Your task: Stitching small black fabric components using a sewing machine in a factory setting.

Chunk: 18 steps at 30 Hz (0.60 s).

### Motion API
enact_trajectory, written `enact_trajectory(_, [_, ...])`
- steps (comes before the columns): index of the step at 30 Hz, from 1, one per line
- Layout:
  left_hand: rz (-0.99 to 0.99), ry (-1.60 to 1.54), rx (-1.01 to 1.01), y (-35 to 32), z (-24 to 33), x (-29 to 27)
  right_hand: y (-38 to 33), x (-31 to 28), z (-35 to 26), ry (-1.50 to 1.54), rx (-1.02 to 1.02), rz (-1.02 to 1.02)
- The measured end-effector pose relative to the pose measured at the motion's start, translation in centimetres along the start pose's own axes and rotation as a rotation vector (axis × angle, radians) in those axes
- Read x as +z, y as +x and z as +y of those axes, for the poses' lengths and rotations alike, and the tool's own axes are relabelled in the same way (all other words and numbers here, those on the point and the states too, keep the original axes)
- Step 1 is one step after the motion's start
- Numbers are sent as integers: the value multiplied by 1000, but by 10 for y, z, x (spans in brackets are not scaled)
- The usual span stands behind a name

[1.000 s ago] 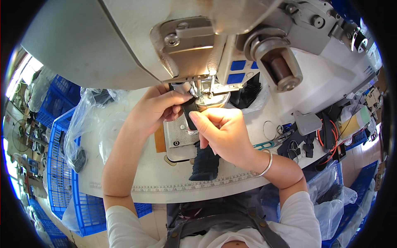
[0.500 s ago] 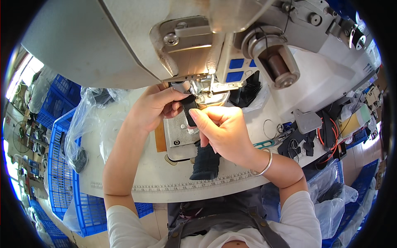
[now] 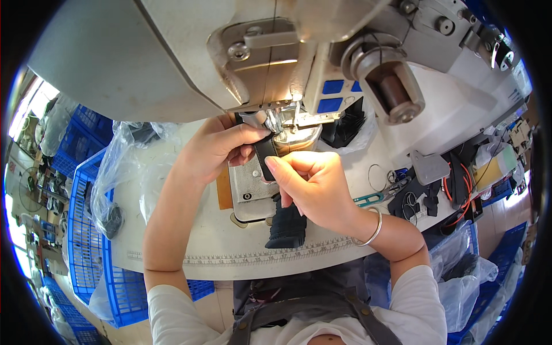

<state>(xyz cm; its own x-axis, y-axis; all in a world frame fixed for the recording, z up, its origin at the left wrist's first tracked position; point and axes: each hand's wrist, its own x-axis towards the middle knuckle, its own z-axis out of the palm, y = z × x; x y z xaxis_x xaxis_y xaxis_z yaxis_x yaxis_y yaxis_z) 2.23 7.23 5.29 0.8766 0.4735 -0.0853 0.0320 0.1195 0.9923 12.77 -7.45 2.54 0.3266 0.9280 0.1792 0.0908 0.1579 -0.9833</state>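
The person's left hand pinches the upper end of a black fabric strip just below the needle area of a sewing machine. The right hand pinches the strip's lower right edge between thumb and forefinger. Below the right hand, a stack of black pieces lies on the white tabletop; teal-handled scissors lie beside the right forearm.

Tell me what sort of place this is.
Probably a sewing workshop: a black strip is held at a large sewing machine, a ruler scale edges the worktable, and blue crates stand nearby.
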Motion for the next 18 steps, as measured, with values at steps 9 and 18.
enact_trajectory(9, [50, 15, 5, -3, 0, 5, 3, 1, 3, -46, -29, -1])
enact_trajectory(18, [341, 604, -183, -89, -32, -123, -10, -71, 18, -632, -89, -62])
